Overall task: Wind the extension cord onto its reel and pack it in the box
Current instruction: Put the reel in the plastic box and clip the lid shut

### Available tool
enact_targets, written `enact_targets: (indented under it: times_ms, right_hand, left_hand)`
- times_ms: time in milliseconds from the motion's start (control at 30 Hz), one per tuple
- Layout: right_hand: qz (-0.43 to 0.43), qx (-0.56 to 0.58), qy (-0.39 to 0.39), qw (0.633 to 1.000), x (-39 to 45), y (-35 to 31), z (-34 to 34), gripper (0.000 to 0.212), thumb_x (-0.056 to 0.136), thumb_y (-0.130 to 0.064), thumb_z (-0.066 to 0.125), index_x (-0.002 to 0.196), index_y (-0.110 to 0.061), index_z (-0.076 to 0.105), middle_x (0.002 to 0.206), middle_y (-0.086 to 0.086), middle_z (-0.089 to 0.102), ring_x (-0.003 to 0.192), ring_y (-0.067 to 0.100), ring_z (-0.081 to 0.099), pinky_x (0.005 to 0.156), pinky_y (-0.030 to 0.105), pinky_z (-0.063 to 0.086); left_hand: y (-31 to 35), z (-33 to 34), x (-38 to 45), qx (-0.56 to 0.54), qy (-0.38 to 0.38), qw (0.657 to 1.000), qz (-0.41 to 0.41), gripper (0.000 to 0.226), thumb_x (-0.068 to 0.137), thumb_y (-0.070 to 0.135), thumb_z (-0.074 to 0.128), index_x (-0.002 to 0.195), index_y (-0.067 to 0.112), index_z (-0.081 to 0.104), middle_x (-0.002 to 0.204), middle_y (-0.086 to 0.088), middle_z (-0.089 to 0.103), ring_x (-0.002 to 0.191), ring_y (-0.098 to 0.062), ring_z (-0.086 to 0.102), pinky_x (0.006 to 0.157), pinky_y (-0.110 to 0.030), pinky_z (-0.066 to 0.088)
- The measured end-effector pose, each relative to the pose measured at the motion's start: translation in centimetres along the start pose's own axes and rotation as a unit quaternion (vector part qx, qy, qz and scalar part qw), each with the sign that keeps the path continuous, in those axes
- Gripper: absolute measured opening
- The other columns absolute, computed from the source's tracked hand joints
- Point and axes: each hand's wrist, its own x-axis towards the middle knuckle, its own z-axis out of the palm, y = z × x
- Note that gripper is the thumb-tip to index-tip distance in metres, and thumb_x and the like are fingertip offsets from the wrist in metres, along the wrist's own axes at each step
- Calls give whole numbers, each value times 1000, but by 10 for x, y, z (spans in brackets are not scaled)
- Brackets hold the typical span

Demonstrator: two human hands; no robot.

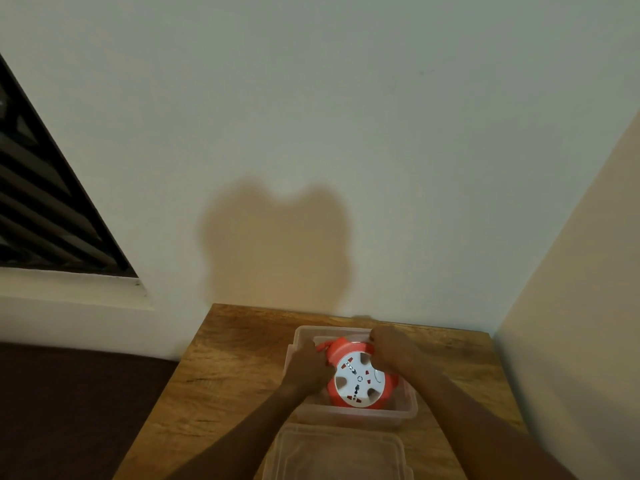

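Observation:
An orange extension cord reel with a white socket face lies inside a clear plastic box on a wooden table. My left hand grips the reel's left edge. My right hand grips its upper right edge. A bit of orange cord pokes out at the reel's top left, between my hands. The wound cord itself is mostly hidden by the reel body.
The box's clear lid lies flat on the table just in front of the box. A white wall stands right behind the table and another wall closes the right side. A dark surface lies left of the table.

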Motion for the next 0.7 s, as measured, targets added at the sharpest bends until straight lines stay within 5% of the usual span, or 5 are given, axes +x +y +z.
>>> enact_targets:
  times_ms: [133, 400, 500, 567, 700]
  right_hand:
    - [15, 22, 23, 999, -2, -4, 4, 27, 84, -22, 73, 110, -15, 66, 102, 3, 70, 82, 13, 64, 76, 24, 52]
    - [12, 66, 82, 994, -28, -6, 21, 48, 82, -24, 78, 126, -22, 60, 118, -1, 68, 100, 13, 66, 86, 25, 51]
    - [-10, 87, 68, 994, -37, -2, 22, 65, 77, -25, 80, 136, -21, 51, 134, 2, 59, 117, 20, 59, 94, 34, 50]
    - [-16, 100, 86, 991, -43, 2, 24, 59, 80, -26, 76, 134, -21, 53, 135, 1, 57, 117, 19, 57, 94, 33, 50]
    - [-37, 120, 194, 973, -59, 9, 28, 32, 92, -31, 61, 122, -22, 62, 124, -1, 64, 106, 13, 60, 89, 27, 52]
  left_hand:
    - [-6, 7, -9, 10, -73, 997, -36, 91, 91, 28, 80, 160, 15, 24, 152, -10, 54, 136, -29, 58, 109, -44, 54]
    - [4, -4, -4, 60, -127, 988, -67, 94, 91, 25, 80, 161, 12, 18, 161, -15, 37, 144, -34, 48, 117, -44, 47]
    - [3, -8, -1, 7, -107, 989, -99, 88, 95, 20, 74, 161, 6, 17, 155, -16, 45, 121, -27, 62, 86, -32, 63]
    - [2, -12, -2, 18, -81, 994, -71, 81, 97, 22, 72, 158, 9, 21, 138, -13, 57, 90, -16, 64, 54, -19, 54]
    - [0, -23, -7, 53, 12, 998, 12, 24, 101, 19, 63, 118, 3, 66, 93, -4, 68, 71, -13, 63, 64, -31, 62]
